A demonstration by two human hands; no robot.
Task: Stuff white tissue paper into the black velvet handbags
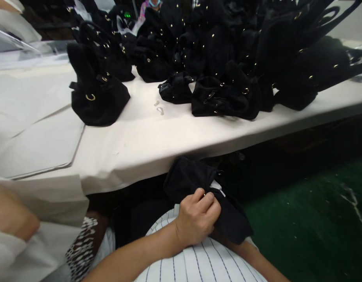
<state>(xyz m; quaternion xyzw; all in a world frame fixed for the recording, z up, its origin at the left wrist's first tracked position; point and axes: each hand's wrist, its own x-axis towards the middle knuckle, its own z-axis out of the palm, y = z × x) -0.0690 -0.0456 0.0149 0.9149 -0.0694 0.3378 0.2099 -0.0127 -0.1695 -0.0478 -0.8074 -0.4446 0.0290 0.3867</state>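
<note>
A black cloth bag is held at my lap, just below the table edge. My left hand is closed on its fabric, fingers curled in a pinch near a white piece that looks like a tag or lining. A small metal glint shows by the fingertips. My right forearm runs up from the lower right and goes under the bag, so the right hand and its fingers are hidden behind or inside the cloth. A small gold fitting shows on the bag's upper right.
Many black bags with gold rings are heaped along the cream-covered table. One bag stands apart at left, by stacked pale sheets. Small clear scraps lie mid-table. Another person's arm is close on the left.
</note>
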